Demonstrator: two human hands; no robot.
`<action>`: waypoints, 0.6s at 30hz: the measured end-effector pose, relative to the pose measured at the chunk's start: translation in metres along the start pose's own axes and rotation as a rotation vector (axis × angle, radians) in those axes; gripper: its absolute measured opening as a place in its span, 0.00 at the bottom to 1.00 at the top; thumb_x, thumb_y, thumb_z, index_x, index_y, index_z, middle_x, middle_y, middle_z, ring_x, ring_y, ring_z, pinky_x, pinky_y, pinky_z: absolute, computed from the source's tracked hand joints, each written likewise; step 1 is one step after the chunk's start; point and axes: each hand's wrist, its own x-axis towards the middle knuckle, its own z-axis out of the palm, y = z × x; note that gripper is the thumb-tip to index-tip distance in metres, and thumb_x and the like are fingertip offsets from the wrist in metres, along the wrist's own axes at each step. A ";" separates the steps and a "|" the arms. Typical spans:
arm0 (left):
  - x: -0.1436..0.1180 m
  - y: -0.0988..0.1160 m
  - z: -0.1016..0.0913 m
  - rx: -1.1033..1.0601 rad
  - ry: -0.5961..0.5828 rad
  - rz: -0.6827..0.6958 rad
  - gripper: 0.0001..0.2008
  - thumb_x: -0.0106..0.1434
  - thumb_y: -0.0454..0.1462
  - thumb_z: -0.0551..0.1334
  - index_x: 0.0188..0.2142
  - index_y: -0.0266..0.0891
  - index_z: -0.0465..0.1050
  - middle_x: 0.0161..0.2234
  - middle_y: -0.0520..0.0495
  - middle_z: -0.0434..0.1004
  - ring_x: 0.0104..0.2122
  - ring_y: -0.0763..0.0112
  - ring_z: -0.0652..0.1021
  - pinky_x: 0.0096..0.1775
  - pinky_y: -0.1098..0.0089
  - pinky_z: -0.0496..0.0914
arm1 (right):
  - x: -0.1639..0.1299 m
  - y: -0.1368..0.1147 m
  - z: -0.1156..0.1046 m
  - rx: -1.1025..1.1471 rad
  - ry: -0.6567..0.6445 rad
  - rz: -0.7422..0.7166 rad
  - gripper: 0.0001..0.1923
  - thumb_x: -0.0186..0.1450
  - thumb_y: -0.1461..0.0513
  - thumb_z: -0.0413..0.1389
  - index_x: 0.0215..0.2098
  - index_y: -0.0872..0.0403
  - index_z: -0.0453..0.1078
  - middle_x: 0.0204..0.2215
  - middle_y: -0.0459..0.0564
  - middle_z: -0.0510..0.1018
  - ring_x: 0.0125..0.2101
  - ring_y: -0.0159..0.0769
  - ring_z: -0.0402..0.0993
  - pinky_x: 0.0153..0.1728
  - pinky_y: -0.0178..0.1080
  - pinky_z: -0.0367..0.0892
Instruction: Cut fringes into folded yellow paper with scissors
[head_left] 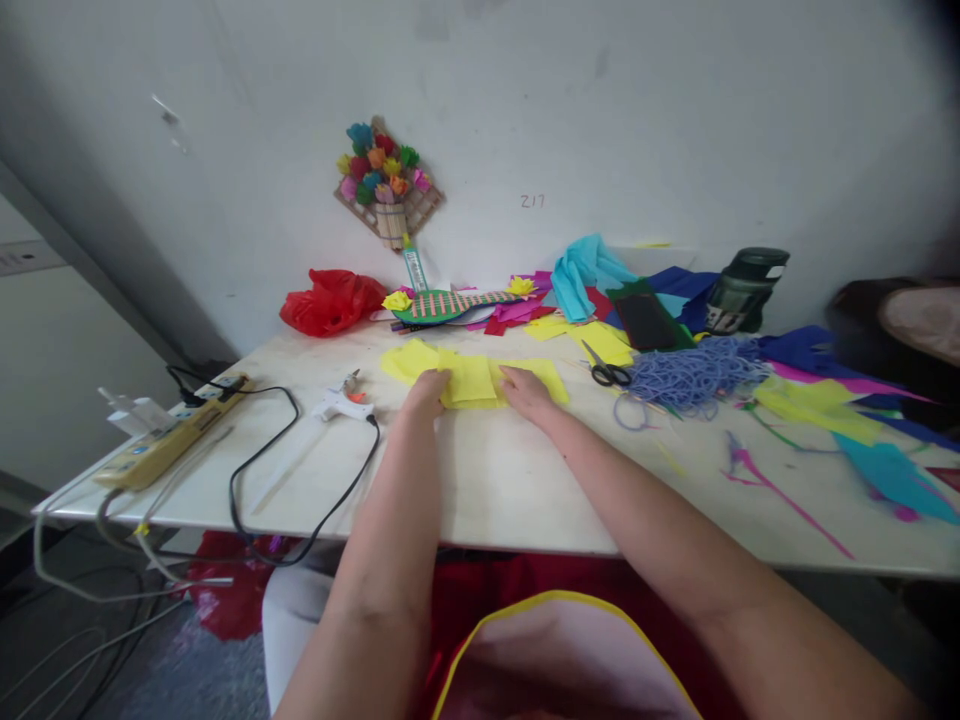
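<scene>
Yellow crepe paper (472, 382) lies on the table in front of me, in folded, overlapping pieces. My left hand (429, 390) grips the left part of it, thumb and fingers drawn together at the paper. On the other side, my right hand (527, 392) holds the paper with its fingertips, and a further yellow piece (551, 378) shows behind that hand. The fingers are small in view and partly hidden. Black-handled scissors (610, 374) lie to the right, beside a heap of bluish-purple strings (694, 375).
A white glue gun (343, 405) with a black cord rests at left, near a power strip (176, 435). Behind are a red plastic bag (332, 300), a green craft piece (435, 307), a phone (646, 320) and a dark bottle (746, 290). Coloured paper scraps (896, 475) lie at right.
</scene>
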 end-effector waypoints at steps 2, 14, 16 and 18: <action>-0.002 0.001 0.001 0.052 0.012 0.012 0.08 0.55 0.26 0.54 0.32 0.39 0.65 0.26 0.46 0.72 0.31 0.67 0.75 0.32 0.73 0.67 | -0.001 -0.002 -0.002 -0.009 -0.042 -0.020 0.21 0.63 0.60 0.44 0.53 0.56 0.61 0.54 0.53 0.64 0.53 0.41 0.59 0.51 0.43 0.57; 0.001 0.001 0.000 0.541 0.056 0.042 0.13 0.62 0.35 0.49 0.45 0.40 0.65 0.33 0.46 0.75 0.35 0.69 0.76 0.38 0.71 0.69 | -0.009 -0.016 -0.016 -0.177 -0.282 -0.159 0.26 0.64 0.56 0.41 0.58 0.58 0.55 0.60 0.50 0.52 0.59 0.37 0.47 0.58 0.38 0.42; 0.003 0.000 -0.001 0.592 0.057 0.048 0.14 0.62 0.35 0.49 0.46 0.40 0.64 0.33 0.46 0.75 0.35 0.70 0.76 0.38 0.71 0.69 | -0.011 -0.017 -0.017 -0.201 -0.287 -0.153 0.27 0.64 0.55 0.41 0.58 0.57 0.56 0.60 0.50 0.52 0.59 0.38 0.47 0.57 0.38 0.42; 0.004 0.000 -0.002 0.641 0.060 0.054 0.14 0.63 0.36 0.49 0.47 0.40 0.64 0.33 0.47 0.75 0.34 0.71 0.76 0.37 0.72 0.68 | -0.012 -0.017 -0.017 -0.218 -0.290 -0.151 0.27 0.63 0.54 0.42 0.58 0.57 0.55 0.60 0.51 0.52 0.59 0.38 0.46 0.57 0.38 0.42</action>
